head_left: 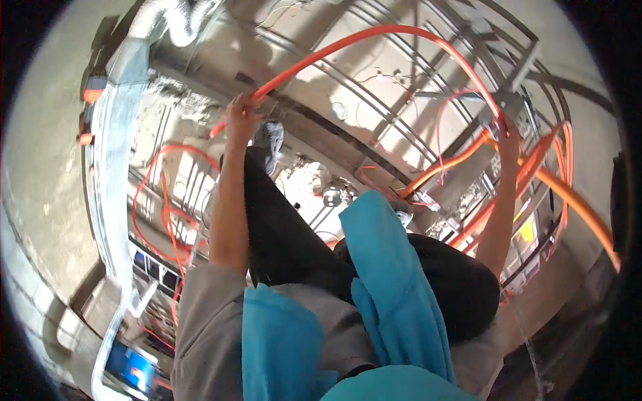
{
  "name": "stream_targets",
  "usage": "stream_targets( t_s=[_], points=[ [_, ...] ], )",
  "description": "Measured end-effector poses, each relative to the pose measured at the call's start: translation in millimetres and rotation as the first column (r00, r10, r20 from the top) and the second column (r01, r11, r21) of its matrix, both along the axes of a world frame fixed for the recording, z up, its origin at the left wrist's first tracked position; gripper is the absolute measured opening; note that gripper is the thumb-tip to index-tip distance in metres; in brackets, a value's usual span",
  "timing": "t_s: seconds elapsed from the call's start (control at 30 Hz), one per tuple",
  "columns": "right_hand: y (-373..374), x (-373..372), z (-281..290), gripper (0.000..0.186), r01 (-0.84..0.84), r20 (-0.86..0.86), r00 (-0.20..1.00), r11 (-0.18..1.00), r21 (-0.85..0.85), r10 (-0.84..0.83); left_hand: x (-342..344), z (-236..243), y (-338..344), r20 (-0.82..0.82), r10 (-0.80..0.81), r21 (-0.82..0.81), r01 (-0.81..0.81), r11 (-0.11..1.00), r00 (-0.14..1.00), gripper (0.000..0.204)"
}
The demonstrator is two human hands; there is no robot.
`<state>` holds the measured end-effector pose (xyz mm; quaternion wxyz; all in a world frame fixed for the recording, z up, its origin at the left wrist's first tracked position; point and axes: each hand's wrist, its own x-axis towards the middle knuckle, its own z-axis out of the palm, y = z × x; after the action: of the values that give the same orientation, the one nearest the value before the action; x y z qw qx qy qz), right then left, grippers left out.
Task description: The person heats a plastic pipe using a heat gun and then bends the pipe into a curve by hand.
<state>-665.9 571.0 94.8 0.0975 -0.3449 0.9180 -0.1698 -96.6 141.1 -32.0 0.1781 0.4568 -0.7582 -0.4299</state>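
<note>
I see the left hand [243, 116] and right hand [509, 128], fingers clamped on a bowed tube [394, 29] that could whip free if either slips.

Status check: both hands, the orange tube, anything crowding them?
Left hand gripping orange tube, short end poking past it. Right hand gripping it too; tube arches between. Thicker orange conduit close beside right forearm.

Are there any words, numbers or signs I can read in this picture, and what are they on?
None can be read.
Blue object at lower left: its marks are too small and blurred to read.
Red-orange tube between the left hand and right hand: no readable writing.
</note>
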Motion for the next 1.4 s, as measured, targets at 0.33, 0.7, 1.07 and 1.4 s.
stream_targets(
  t_s=[0.33, 0.7, 1.07, 1.4],
  points=[
    [1, -18, -11, 0.035, -0.030, -0.092, 0.995, 0.994, 0.105, 0.040, 7, 18, 5, 0.117, 0.088, -0.176, -0.067, 0.982, 0.989, 0.025],
    [1, -10, -15, 0.038, -0.007, -0.106, 0.994, 0.993, 0.120, 0.020, 3, 20, 4, 0.151, 0.080, -0.245, -0.041, 0.969, 0.985, 0.022],
    [-12, 8, -7, 0.027, 0.070, -0.156, 0.986, 0.997, 0.035, -0.064, 7, 6, 2, -0.135, 0.008, 0.089, 0.004, 0.996, 0.991, 0.021],
    [-18, 16, 13, 0.025, -0.001, -0.302, 0.953, 1.000, 0.024, 0.008, 10, 3, -7, 0.110, -0.085, -0.072, 0.093, 0.993, 0.990, 0.030]
  ],
)
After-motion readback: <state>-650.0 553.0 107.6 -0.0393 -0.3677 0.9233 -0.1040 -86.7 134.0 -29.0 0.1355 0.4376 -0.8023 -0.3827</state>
